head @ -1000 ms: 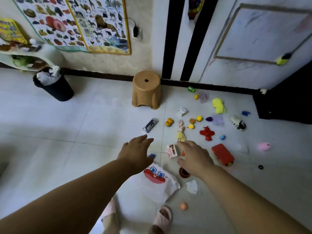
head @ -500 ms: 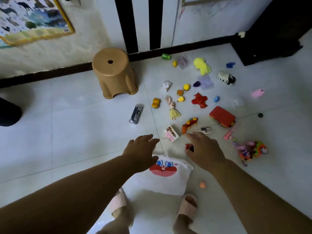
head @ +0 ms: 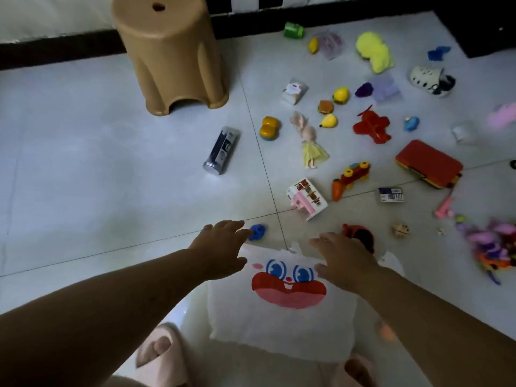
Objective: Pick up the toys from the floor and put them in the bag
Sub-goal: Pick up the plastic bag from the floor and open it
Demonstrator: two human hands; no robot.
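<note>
A white bag [head: 282, 322] printed with blue eyes and a red mouth lies flat on the floor in front of my feet. My left hand [head: 220, 248] hovers open over its top left corner, fingertips close to a small blue toy [head: 258, 231]. My right hand [head: 344, 259] hovers open over the bag's top right corner, partly covering a red and black toy [head: 360, 234]. Beyond lie several toys: a pink and white toy house [head: 307, 198], a doll in a yellow dress [head: 310, 143], a red plane [head: 371, 127] and a red case [head: 428, 163].
A tan plastic stool [head: 170, 51] stands at the back left, with a silver tube [head: 222, 150] lying before it. A dark skirting runs along the wall behind. A colourful toy pile [head: 494, 247] lies at the right edge. My feet in pink slippers [head: 164, 356] stand at the bottom.
My view has tilted down and moved closer to the floor. Both hands have come nearer to the bag's top edge, and the right hand has drawn back from the toys toward the bag.
</note>
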